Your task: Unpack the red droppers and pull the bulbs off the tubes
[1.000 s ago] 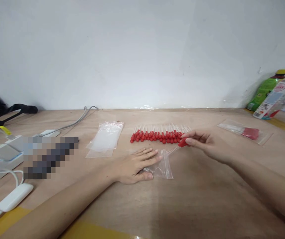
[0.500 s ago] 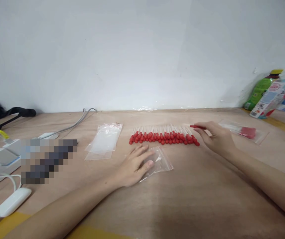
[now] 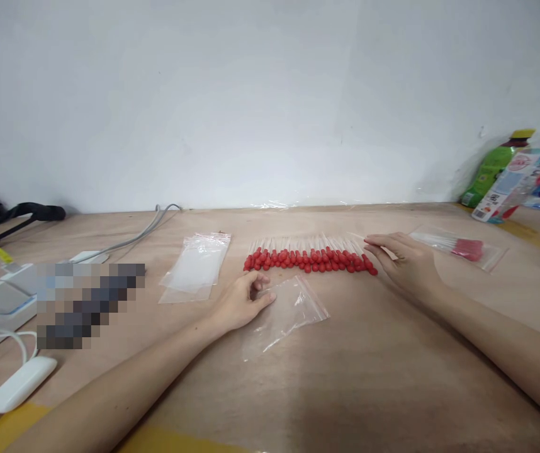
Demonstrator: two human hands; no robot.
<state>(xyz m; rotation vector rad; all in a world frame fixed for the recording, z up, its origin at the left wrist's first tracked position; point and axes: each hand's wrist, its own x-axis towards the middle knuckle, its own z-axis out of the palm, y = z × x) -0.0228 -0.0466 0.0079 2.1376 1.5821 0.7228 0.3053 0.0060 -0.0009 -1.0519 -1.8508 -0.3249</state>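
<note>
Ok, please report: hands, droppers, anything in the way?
Right hand pinching red-bulbed dropper at dropper row. Left hand over clear zip bag's edge, possibly in the way.

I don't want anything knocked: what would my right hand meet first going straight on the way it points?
Probably the red-tipped sticks at the row's right end, just left of your right hand; its height is unclear.

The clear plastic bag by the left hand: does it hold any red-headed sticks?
No, wooden tabletop shows through the clear bag, and loose red-headed sticks lie beyond it.
</note>
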